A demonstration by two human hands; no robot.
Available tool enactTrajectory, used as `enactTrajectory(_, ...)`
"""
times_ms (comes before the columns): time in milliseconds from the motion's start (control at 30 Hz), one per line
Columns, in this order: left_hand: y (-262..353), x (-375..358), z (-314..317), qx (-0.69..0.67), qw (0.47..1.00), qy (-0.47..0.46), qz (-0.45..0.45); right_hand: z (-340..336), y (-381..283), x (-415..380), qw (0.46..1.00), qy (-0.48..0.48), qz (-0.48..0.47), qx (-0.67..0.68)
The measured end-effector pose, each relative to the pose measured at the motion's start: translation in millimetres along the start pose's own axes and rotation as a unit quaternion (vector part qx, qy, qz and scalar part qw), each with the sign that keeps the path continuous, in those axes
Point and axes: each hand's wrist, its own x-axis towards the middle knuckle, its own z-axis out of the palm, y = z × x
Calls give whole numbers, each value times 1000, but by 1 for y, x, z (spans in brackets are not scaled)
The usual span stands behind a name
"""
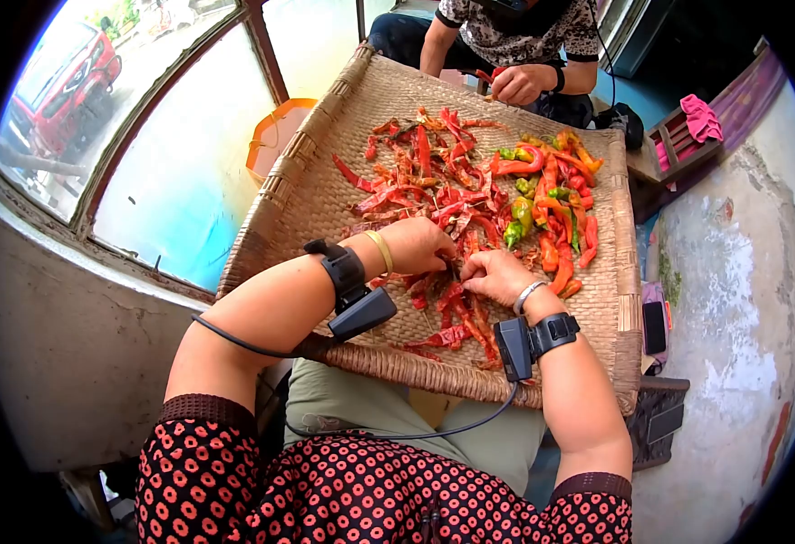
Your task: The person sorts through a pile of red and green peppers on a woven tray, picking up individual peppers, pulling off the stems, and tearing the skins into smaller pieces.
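As both hands meet over the dried red chilies (397, 195), the left hand (418, 246) has its fingers bent down into the pile, and the right hand (499, 276) has thumb and forefinger drawn close together just beside it; what either pinches is too small to tell. The dried chilies spread across the middle of the woven tray (325, 145), some reaching toward its near edge. Fresh peppers (556, 213), red, orange and green, lie in a heap nearer its right edge. The tray's near edge lies over the wearer's lap. Beyond the far edge, a co-worker (538, 45) holds a red chili (497, 72).
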Motion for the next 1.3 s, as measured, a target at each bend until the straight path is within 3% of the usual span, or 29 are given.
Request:
enactTrajectory(100,0,-1,3,-43,999,8,7,0,-10,-2,995,44,15,88)
enactTrajectory(167,-4,0,8,-52,998,23,18,-2,-20,-5,970,89,66,215)
enactTrajectory(433,-1,2,10,-43,999,-4,6,-4,-19,-3,955,147,72,247)
enactTrajectory(500,5,2,11,-218,972,-44,-82,-5,-20,-3,940,180,89,276)
enactTrajectory(633,12,3,11,-346,923,-57,-157,0,-11,1,936,208,22,284)
enactTrajectory(767,14,3,11,-371,914,-30,-164,-4,-17,-3,932,168,51,319)
enactTrajectory(833,16,3,11,-369,913,-11,-174,-5,-18,-4,910,92,37,404)
enactTrajectory(933,13,2,10,-241,960,78,-118,-3,-22,-5,916,87,6,391)
enactTrajectory(1067,11,2,1,-98,981,114,-122,-1,-21,-2,915,113,6,387)
enactTrajectory(1100,10,2,3,-99,981,114,-123,-1,-21,-2,903,118,8,413)
enactTrajectory(1167,6,2,7,-283,944,130,-111,-1,-20,-2,890,122,10,439)
enactTrajectory(1200,10,2,1,-304,944,71,-109,0,-19,-2,885,126,11,448)
enactTrajectory(1300,25,-2,-4,-326,935,59,-129,-1,-19,-3,870,135,7,475)
